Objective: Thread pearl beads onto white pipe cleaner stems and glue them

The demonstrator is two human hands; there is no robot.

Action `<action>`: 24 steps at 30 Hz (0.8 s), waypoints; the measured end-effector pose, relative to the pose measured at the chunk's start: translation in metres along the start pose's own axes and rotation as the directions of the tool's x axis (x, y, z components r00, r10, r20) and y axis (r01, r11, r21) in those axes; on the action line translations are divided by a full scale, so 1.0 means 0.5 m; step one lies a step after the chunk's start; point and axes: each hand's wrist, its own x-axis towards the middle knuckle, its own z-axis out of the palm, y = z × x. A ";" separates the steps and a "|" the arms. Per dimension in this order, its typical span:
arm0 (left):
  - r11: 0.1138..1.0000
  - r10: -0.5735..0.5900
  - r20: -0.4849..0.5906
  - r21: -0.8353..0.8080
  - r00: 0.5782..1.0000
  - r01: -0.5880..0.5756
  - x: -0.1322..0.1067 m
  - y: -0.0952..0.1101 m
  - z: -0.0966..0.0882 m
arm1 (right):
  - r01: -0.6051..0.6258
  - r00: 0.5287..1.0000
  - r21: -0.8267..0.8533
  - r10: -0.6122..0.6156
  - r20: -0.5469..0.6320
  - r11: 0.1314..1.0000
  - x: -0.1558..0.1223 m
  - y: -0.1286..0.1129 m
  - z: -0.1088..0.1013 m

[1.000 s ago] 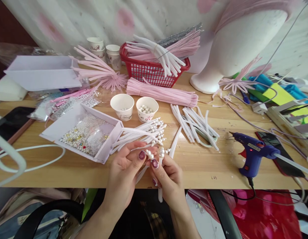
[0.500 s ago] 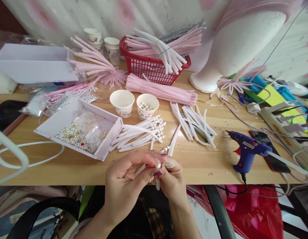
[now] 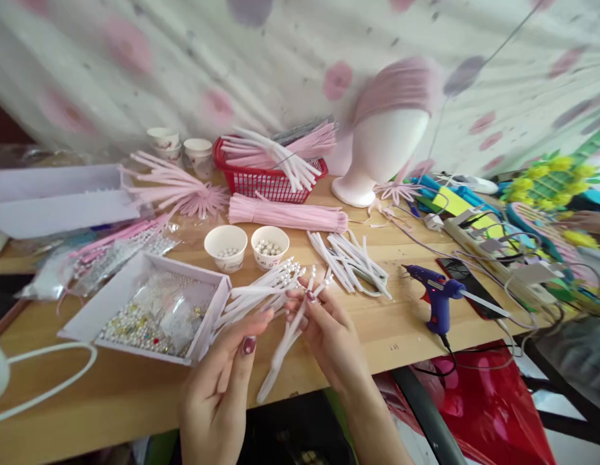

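Observation:
My right hand (image 3: 334, 332) pinches white pipe cleaners (image 3: 279, 358) between thumb and fingers. Their pearl-tipped ends point away from me, and their long tails slant down toward the table's front edge. My left hand (image 3: 217, 381) is apart from them, thumb and fingers spread with nothing between. Just beyond both hands lies a bundle of pearl-tipped white pipe cleaners (image 3: 254, 294). Behind that bundle stand two paper cups with pearls, a left cup (image 3: 225, 240) and a right cup (image 3: 270, 235). Plain white pipe cleaners (image 3: 348, 261) lie to the right.
Left is a white box (image 3: 217, 316) of beads. A blue glue gun (image 3: 433, 290) stands at right near a phone (image 3: 471, 287) and power strip (image 3: 503, 258). Pink pipe cleaners (image 3: 287, 213), a red basket (image 3: 265, 184) and a foam head (image 3: 389, 145) are behind. Another person's hand (image 3: 590, 223) shows far right.
The hands, together before, have parted: my left hand has let go and opened, while my right keeps the pipe cleaners, now lower over the table. The view has tilted up and turned right.

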 end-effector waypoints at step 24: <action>0.147 0.519 0.577 0.667 0.631 -0.730 0.077 -0.105 -0.022 | 0.027 0.904 -0.983 -0.416 0.102 -0.183 0.127 -0.127 -0.111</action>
